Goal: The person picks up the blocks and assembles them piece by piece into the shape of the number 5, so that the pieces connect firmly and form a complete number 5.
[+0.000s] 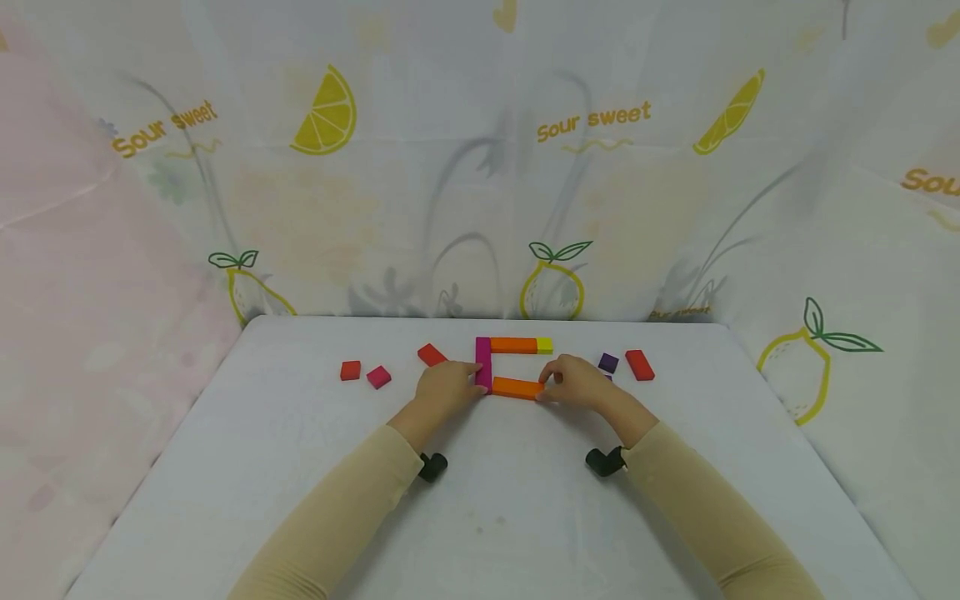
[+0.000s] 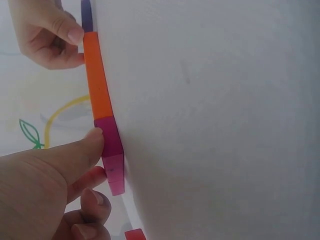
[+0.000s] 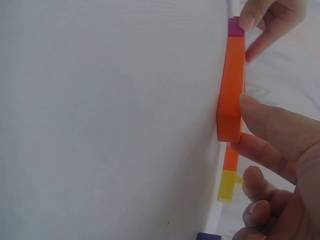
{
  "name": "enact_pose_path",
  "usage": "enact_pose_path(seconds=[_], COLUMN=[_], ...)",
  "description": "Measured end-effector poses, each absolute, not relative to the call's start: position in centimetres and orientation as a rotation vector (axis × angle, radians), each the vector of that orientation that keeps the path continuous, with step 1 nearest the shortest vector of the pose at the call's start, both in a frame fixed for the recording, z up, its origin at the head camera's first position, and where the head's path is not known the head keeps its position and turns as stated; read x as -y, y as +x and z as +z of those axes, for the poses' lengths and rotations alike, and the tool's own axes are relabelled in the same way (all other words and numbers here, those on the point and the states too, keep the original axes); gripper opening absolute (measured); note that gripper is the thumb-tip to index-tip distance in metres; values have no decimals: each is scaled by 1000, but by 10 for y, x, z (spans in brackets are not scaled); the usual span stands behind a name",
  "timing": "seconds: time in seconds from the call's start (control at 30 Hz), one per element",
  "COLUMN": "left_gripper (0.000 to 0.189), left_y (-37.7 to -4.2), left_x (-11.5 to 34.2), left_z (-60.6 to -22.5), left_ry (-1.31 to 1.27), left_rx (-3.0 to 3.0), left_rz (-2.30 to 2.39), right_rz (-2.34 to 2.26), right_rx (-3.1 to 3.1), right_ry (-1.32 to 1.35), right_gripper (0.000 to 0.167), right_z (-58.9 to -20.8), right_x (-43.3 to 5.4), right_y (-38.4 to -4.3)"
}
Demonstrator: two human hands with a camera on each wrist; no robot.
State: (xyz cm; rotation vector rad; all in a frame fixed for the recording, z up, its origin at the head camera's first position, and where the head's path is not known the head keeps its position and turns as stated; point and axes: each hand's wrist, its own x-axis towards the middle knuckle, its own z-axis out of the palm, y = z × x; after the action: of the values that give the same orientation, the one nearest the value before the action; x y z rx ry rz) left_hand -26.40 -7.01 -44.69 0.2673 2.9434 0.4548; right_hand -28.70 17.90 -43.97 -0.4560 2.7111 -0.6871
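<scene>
A magenta block (image 1: 483, 354) lies lengthwise away from me near the table's far edge. My left hand (image 1: 444, 387) holds it from the left, thumb by its near end and index finger along its side. From its near end an orange block (image 1: 516, 388) extends to the right. Thumb and index finger of my right hand (image 1: 577, 383) pinch that orange block's free end, seen closely in the right wrist view. A second orange block (image 1: 513, 345) runs from the magenta block's far end, with a yellow block (image 1: 544, 346) against its right end.
Left of the blocks lie a red block (image 1: 350, 370), a pinkish-red block (image 1: 378, 377) and a longer red one (image 1: 431, 355) beside my left hand. To the right are a dark purple block (image 1: 608, 362), another purple piece partly hidden, and a red block (image 1: 640, 365). A printed cloth hangs behind.
</scene>
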Motion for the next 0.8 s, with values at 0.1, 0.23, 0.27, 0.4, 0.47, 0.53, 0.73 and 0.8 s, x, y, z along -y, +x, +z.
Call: enact_pose_path(seconds=[0.1, 0.23, 0.27, 0.4, 0.47, 0.53, 0.73, 0.8], left_gripper=[54, 52, 52, 51, 51, 52, 52, 52], left_y=[-263, -263, -263, -263, -263, -263, -263, -263], left_x=[70, 71, 71, 71, 71, 71, 71, 72], left_z=[-446, -446, -447, -447, -448, -448, -447, -447], left_ry=[281, 314, 321, 337, 337, 335, 339, 342], left_rx=[-2952, -2975, -2980, -2987, -2986, -2983, -2984, -2983], left_rz=[451, 430, 426, 416, 414, 416, 412, 405], right_rz=[-686, -694, -697, -708, -709, -709, -714, -715], right_rx=[-2713, -2713, -2712, -2710, -2709, -2708, -2707, -2704], right_ry=[-458, -494, -503, -503, -503, -500, -493, -494], right_gripper=[25, 24, 23, 23, 24, 24, 25, 25], right_z=[-439, -438, -438, -438, -439, -440, -438, -437], right_x=[-179, -179, -179, -179, -179, -179, -179, -179], right_y=[-286, -286, -285, -285, -285, -284, -283, -282])
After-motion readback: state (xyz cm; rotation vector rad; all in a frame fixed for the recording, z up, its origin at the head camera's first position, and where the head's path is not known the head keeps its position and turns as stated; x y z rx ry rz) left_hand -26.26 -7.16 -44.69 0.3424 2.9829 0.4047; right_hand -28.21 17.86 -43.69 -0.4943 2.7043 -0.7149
